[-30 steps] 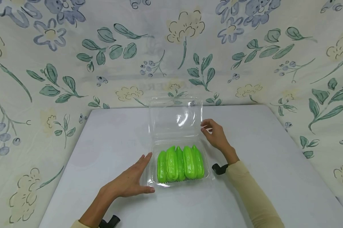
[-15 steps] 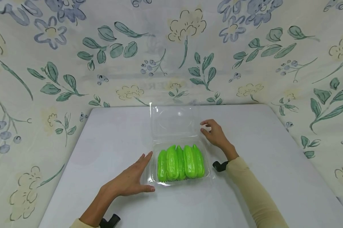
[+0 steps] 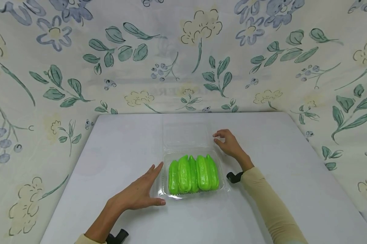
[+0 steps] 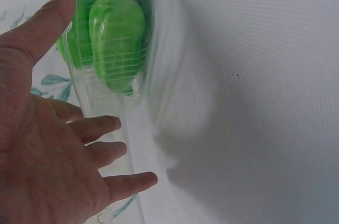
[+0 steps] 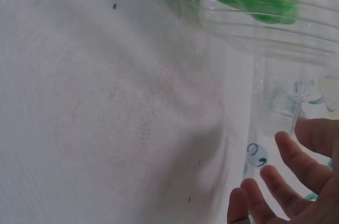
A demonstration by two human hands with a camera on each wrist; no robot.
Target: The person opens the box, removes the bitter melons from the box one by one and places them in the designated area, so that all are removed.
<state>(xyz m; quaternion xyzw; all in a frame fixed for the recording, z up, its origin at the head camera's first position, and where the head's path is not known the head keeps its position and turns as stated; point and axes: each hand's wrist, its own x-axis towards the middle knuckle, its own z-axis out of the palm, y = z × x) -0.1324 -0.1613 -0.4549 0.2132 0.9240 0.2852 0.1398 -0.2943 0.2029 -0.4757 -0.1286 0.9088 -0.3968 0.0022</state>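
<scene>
A clear plastic clamshell container (image 3: pixel 192 197) stands on the table with several glossy, bright green, ridged fruit-like pieces (image 3: pixel 203 173) side by side in its base. Its transparent lid (image 3: pixel 186 134) is tipped far back, toward the wall. At the left side my left hand (image 3: pixel 137 194) is spread, thumb by the near corner and fingertips right at the rim; in the left wrist view the fingers are straight and hold nothing. My right hand (image 3: pixel 230 144) is at the lid's right edge. The right wrist view shows thumb and index fingertips (image 5: pixel 286 139) pinching that edge, the other fingers loosely bent.
The container is in the middle of a white table (image 3: pixel 125 142). Behind it and along both sides hangs a cloth (image 3: pixel 159 40) printed with flowers and leaves. A black wrist camera (image 3: pixel 234 177) shows at the right sleeve, another (image 3: pixel 117 236) below the left wrist.
The lid has tilted back from nearly upright to low toward the table. My right hand has followed slightly, staying at its edge. The left hand and the green pieces have stayed put.
</scene>
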